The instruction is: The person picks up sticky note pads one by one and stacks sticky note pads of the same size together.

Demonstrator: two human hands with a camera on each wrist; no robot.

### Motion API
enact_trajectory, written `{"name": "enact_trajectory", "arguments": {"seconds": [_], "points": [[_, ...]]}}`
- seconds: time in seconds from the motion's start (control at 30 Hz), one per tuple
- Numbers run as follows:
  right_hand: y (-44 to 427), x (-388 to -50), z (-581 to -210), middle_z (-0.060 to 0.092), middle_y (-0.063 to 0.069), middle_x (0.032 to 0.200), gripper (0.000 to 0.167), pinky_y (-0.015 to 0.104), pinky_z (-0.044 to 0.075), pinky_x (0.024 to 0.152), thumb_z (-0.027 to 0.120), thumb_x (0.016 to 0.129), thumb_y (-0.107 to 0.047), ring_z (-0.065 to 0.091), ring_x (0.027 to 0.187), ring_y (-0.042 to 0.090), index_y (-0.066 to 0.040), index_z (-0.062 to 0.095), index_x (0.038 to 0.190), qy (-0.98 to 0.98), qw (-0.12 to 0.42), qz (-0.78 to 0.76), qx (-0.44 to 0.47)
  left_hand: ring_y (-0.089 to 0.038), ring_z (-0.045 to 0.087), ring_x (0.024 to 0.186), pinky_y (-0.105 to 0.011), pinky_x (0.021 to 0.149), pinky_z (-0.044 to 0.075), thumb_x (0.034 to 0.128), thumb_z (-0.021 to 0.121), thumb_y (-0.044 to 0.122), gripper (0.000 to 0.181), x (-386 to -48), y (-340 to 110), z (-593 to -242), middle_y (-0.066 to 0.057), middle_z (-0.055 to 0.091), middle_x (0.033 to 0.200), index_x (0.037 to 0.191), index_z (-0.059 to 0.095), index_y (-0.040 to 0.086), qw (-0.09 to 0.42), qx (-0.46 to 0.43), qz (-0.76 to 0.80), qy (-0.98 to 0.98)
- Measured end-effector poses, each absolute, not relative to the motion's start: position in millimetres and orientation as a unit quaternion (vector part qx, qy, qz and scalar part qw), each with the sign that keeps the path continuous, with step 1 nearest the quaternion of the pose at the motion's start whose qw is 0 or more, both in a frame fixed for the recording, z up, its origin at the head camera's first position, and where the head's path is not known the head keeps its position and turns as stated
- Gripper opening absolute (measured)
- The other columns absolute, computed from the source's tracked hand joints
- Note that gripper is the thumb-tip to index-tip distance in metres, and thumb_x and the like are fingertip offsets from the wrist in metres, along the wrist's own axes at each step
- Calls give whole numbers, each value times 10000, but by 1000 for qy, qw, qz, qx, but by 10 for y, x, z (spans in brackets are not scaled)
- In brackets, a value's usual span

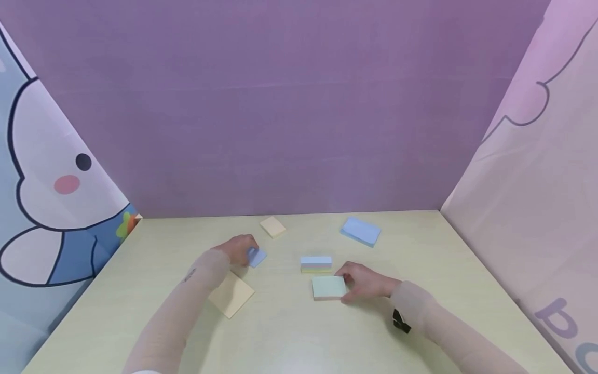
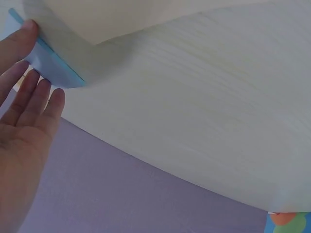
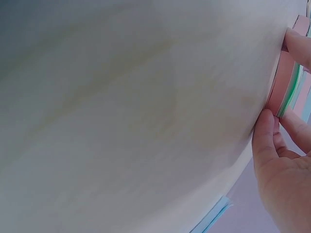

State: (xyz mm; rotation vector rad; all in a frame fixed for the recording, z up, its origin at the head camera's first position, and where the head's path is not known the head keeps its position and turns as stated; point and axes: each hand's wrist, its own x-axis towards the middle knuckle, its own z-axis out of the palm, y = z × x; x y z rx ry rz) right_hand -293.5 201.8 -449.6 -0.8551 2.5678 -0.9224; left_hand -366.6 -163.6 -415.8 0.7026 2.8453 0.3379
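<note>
Left of the striped rectangular paper block (image 1: 316, 264), the left hand (image 1: 240, 248) pinches a small blue paper pad (image 1: 257, 258); at the block's near side, the right hand (image 1: 366, 281), fingers spread, grips a green-topped rectangular paper pad (image 1: 328, 288), best squeezed evenly.

Bench (image 1: 289, 343): pale yellowish, faintly grained, widening toward the camera.
Back wall (image 1: 299, 109): purple, lightly creased, rising behind the bench's far edge.
Left panel (image 1: 28, 317): light blue, printed with a white cartoon animal (image 1: 46, 161), pink-cheeked, in blue clothing.
Right panel (image 1: 523, 208): pale pink, bearing a dark outline (image 1: 548, 98) and purple lettering (image 1: 557, 318).
Light: soft, brightest on the bench's near side.
</note>
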Motion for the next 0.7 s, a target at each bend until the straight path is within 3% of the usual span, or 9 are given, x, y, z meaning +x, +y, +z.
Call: {"name": "enact_trajectory", "arguments": {"seconds": [0.27,0.7], "points": [[2023,-2927,-4493,533,28,1031,470,319,462,833,790,668,-138,541,941,161,-39,587,1080,890,140,-319,-295,-238,555,917,-406,858,459,629,723,-54,377,-3620,-1571,-4136,-103,607,1004,997,666,2,90,232,123,961],[2024,-2905,-4475,533,29,1040,477,340,449,849,789,671,-152,540,957,178,-37,583,1086,890,141,-320,-292,-223,560,854,-379,816,476,688,777,156,346,-3543,-1382,-4140,-94,611,959,970,657,-6,86,153,114,978]]}}
